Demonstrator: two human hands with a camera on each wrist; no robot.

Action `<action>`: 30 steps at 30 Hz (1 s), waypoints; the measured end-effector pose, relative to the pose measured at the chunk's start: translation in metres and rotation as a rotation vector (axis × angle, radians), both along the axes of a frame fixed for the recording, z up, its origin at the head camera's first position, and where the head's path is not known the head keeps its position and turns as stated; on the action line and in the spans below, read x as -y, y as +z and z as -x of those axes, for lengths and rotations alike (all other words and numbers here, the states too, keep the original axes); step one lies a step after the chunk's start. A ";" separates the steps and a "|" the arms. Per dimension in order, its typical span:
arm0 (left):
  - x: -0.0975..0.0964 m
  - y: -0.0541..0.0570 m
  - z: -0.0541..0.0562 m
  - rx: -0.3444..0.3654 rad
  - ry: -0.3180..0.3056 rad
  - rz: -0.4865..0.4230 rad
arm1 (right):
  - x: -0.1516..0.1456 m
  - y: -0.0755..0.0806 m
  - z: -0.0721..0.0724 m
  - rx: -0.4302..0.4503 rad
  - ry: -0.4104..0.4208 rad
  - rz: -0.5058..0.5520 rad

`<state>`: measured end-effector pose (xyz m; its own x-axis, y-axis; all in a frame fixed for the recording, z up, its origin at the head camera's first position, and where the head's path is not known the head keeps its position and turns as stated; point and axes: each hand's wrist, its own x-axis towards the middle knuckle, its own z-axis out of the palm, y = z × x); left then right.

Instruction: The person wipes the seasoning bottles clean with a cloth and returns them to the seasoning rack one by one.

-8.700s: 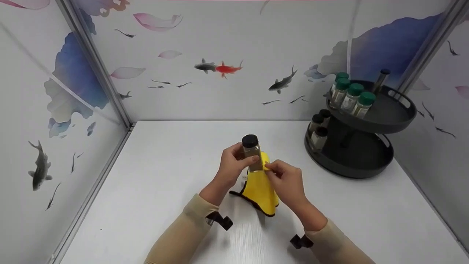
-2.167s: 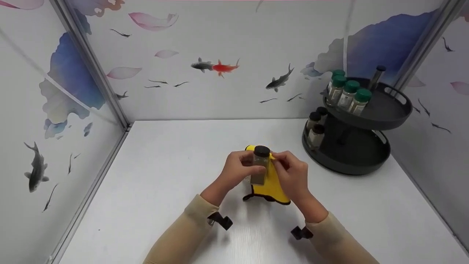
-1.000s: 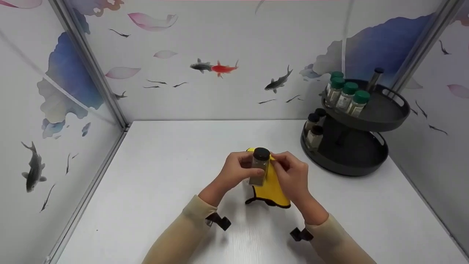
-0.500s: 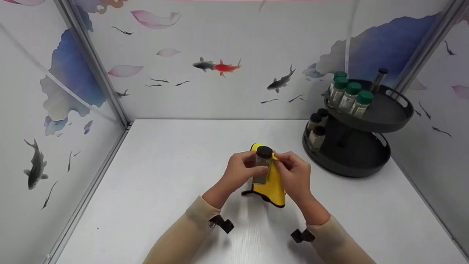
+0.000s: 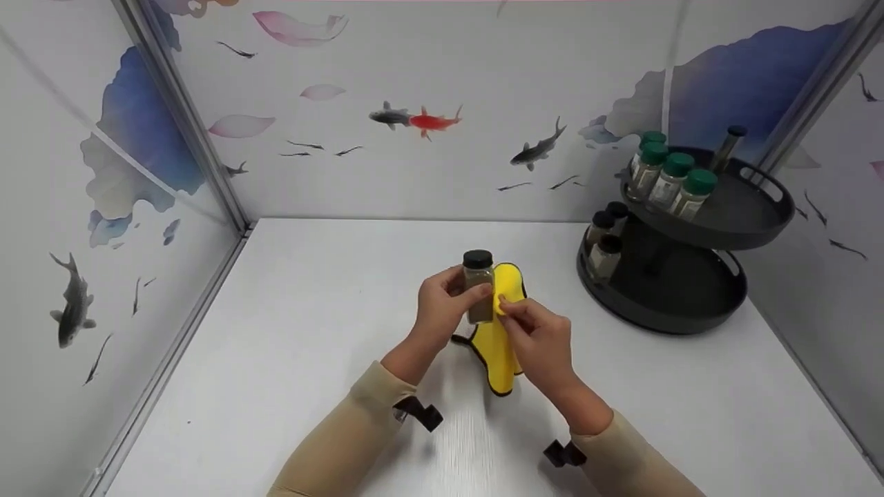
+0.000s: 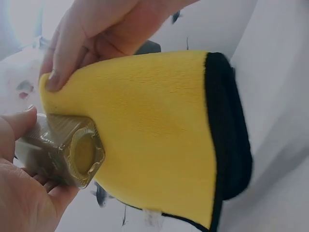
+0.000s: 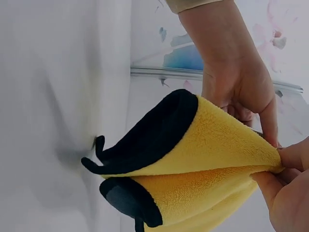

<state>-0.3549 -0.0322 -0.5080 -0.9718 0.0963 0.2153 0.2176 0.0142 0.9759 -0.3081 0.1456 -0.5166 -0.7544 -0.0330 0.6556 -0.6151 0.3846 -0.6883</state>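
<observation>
My left hand (image 5: pixel 440 307) grips a clear spice jar (image 5: pixel 479 304) with a black cap and brown contents, held upright above the table. In the left wrist view the bottom of the spice jar (image 6: pixel 83 154) faces the camera, with the left thumb and fingers around its sides. My right hand (image 5: pixel 540 337) pinches a yellow cloth (image 5: pixel 498 352) with black edging right beside the jar. The cloth hangs down in folds, its yellow side against the jar. In the right wrist view, the right fingers (image 7: pixel 289 179) bunch one end of the cloth (image 7: pixel 212 154), which hides the jar.
At the back right stands a black two-tier turntable rack (image 5: pixel 663 297). Several green-capped jars (image 5: pixel 668 186) and a thin dark-capped bottle (image 5: pixel 726 150) are on its upper tier; black-capped jars (image 5: pixel 606 259) sit on the lower. Printed walls enclose the white table (image 5: pixel 311 290).
Both hands have gone from holding the jar in front of the cloth to holding it slightly higher and left, with the cloth at its right side. Earlier, the hands shifted right with jar and cloth.
</observation>
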 end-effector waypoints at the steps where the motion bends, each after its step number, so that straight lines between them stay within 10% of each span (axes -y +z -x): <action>1: 0.001 0.001 0.001 -0.007 0.010 -0.008 | 0.001 -0.001 0.001 0.019 0.005 0.003; 21: 0.001 0.006 -0.005 0.028 -0.034 -0.112 | -0.006 -0.003 0.011 0.497 0.023 0.325; 30: -0.006 0.004 -0.012 0.015 -0.061 -0.032 | -0.008 -0.001 0.015 0.508 -0.070 0.256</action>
